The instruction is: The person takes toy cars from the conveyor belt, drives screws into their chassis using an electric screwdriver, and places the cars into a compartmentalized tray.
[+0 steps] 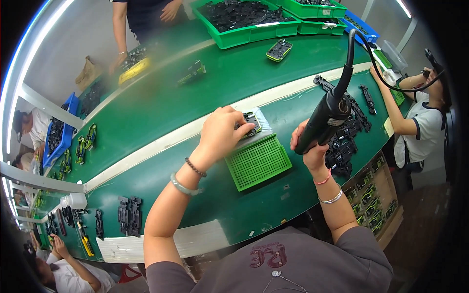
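Observation:
My left hand (222,133) is closed on a small toy car (252,124) with a black underside and lime-green edges. The car lies on a pale pad (264,123) at the far rim of a green perforated basket (259,163); my fingers partly cover it. Wrapped in my right hand (315,155) is a black corded electric screwdriver (322,122), tilted, its cable rising from the top. The tool's tip is hidden. It stands apart from the car, to the right of the basket.
Black plastic chassis parts (342,146) lie to the right, more (129,216) to the left. Beyond a pale rail, a green belt (161,112) carries another car (279,50). Green bins (249,33) stand at the back. A carton (386,222) of cars is lower right. Co-workers sit around.

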Motion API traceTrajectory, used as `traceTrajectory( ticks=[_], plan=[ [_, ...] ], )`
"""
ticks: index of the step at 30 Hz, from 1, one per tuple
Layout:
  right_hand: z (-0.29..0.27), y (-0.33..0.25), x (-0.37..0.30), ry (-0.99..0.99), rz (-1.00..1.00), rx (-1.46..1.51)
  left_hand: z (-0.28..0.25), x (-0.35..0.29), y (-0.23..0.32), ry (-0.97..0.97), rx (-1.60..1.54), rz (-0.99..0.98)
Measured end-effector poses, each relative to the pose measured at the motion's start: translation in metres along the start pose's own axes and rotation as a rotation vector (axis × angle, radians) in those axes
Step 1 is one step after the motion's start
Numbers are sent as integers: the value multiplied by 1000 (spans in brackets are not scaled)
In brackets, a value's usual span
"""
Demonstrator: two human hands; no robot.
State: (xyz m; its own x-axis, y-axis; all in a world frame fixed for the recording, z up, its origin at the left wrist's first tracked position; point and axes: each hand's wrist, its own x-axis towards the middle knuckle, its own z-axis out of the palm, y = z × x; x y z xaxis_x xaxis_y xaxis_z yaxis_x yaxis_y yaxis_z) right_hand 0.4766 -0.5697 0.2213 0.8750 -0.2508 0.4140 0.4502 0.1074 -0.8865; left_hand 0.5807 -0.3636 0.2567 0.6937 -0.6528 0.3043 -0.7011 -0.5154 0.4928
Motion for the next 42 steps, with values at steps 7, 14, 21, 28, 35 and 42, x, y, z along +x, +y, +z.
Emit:
traceTrajectory(
  ticks=[7,14,21,28,35,42],
  plan=[
    [3,2,7,13,39,44,4,25,-28,-60,-179,-227],
    [1,-4,9,29,113,-49,-14,79,-33,-734,-66,-438],
    [-7,7,4,-82,-9,47,-8,52,-31,-481,-91,-392],
    [9,-25,13,48,42,-39,-9,3,-22,-16,-47,-97],
    [77,-45,8,-120,68,395,-8,-32,-25,104,82,178],
    [111,1,-9,-189,35,407,1,-35,-36,111,3,158]
  ],
)
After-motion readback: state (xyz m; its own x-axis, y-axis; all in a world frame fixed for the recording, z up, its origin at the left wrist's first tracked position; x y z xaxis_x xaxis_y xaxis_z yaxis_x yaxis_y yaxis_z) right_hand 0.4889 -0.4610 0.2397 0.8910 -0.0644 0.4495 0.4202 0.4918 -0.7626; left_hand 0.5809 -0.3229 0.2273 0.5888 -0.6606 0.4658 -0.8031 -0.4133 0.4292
